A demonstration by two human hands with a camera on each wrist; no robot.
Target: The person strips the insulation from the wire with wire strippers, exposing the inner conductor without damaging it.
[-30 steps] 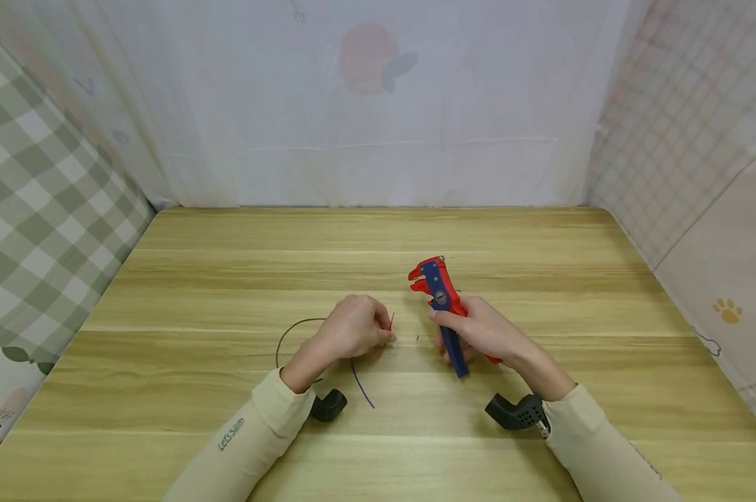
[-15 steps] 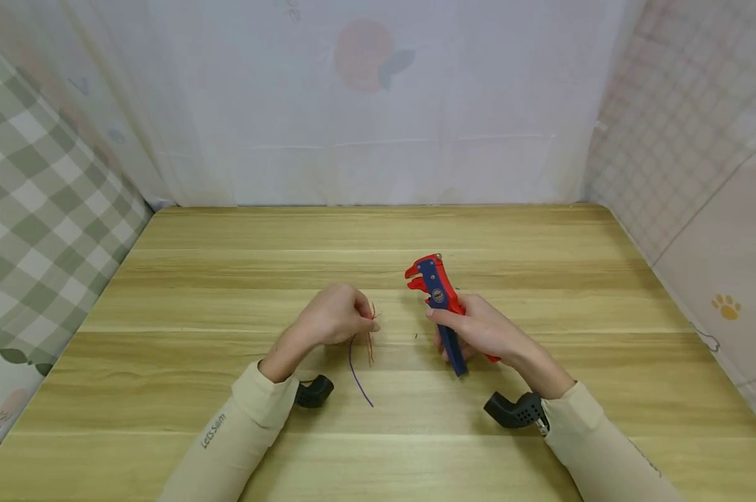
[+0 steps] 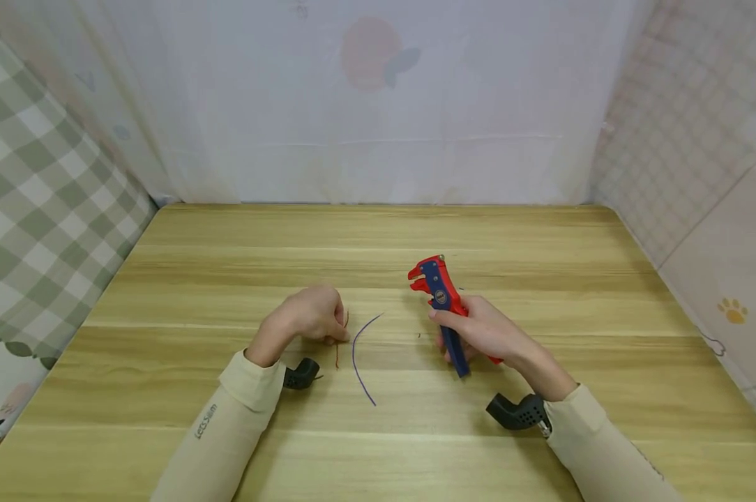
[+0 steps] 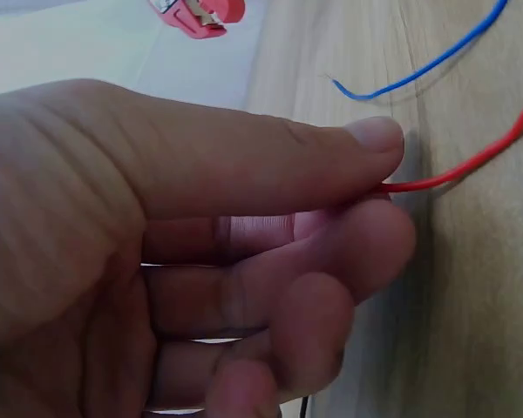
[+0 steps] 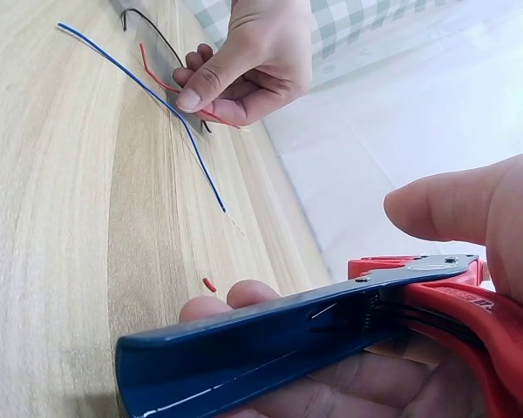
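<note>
Currently the left hand [image 3: 312,314] pinches a red wire [image 4: 471,165] between thumb and forefinger, its other fingers curled in loosely, low above the table [image 3: 510,244], left of the middle. One end of the red wire hangs toward the near side; the other sticks out past the fingers and, in the right wrist view, ends in pale bare strands.

Just right of that hand, a blue wire [image 3: 355,359] lies on the wood in a shallow bow, running from near to far, with thin bare strands at its far end. A black wire [image 5: 155,28], hooked at one end, lies on the left side, partly hidden behind the left hand.

Well apart, to the right of the wires, the right hand [image 3: 481,328] grips a red and blue hand tool [image 3: 442,296], fingers wrapped about the handles and thumb along the side. The tool tilts, its head toward the far left and its handles toward the near right; a gap shows between its red jaws. A short red scrap [image 5: 209,285] lies between the blue wire and the tool.

Both arms wear pale sleeves [image 3: 221,425], and a black wrist camera [image 3: 516,411] juts inward from the right cuff. Beyond the table's far edge hangs a whitish printed cloth [image 3: 277,104]; green-and-white checked fabric [image 3: 45,174] covers the left side.
</note>
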